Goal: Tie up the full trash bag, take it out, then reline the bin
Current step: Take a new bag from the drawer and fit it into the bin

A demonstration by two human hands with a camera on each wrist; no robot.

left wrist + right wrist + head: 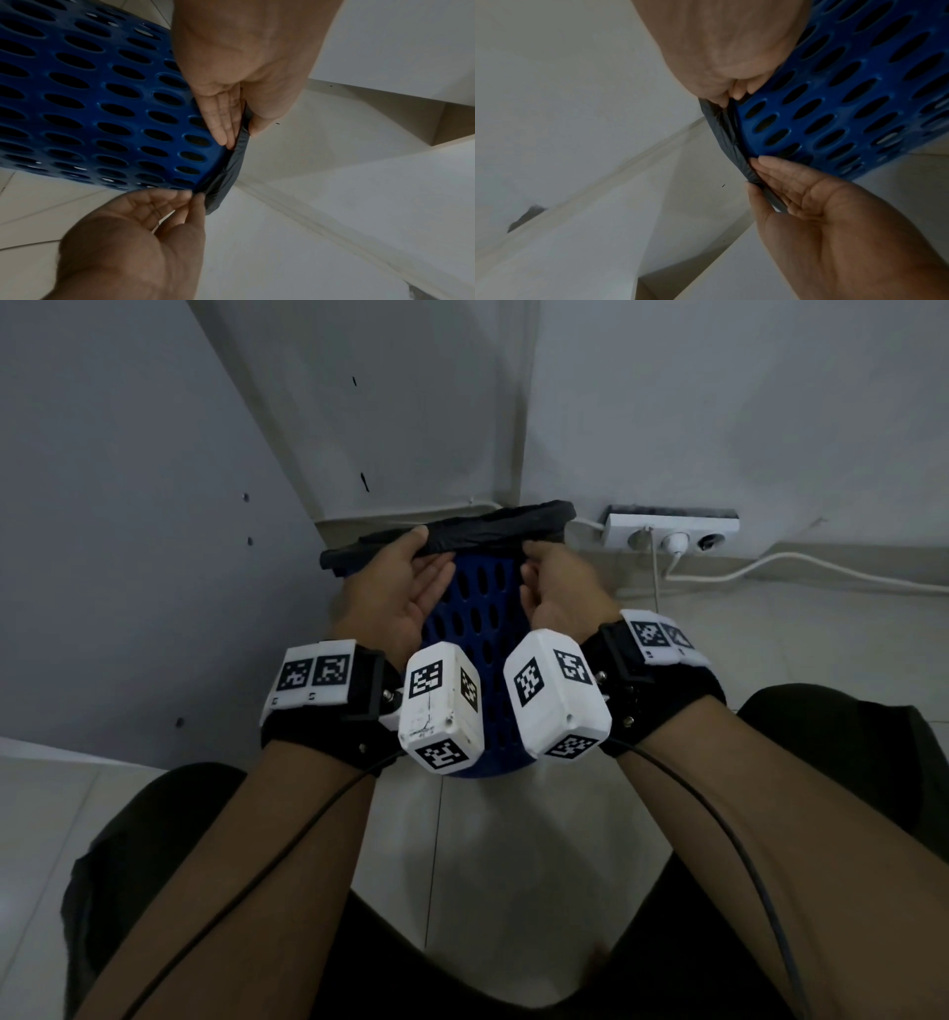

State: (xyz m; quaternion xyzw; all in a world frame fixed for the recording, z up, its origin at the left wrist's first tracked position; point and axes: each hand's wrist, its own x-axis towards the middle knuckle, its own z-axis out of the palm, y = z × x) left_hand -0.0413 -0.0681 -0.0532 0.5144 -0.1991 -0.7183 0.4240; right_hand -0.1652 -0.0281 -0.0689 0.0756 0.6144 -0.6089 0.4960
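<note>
A blue perforated bin (477, 618) stands on the floor in a corner, between my knees. A black trash bag (462, 531) is folded over its rim. My left hand (431, 552) pinches the bag's edge at the near left of the rim, thumb on top and straight fingers below. My right hand (531, 557) grips the edge at the near right with curled fingers. In the left wrist view the left hand (239, 136) and the right hand (195, 196) both pinch the bag (226, 178) against the bin (102, 101). The right wrist view shows the same grip on the bag (721, 130).
A white power strip (672, 531) with plugs lies against the wall just right of the bin, and white cables (770, 567) run along the skirting. A white panel (128, 505) closes the left side. My knees flank the pale tiled floor (513, 865).
</note>
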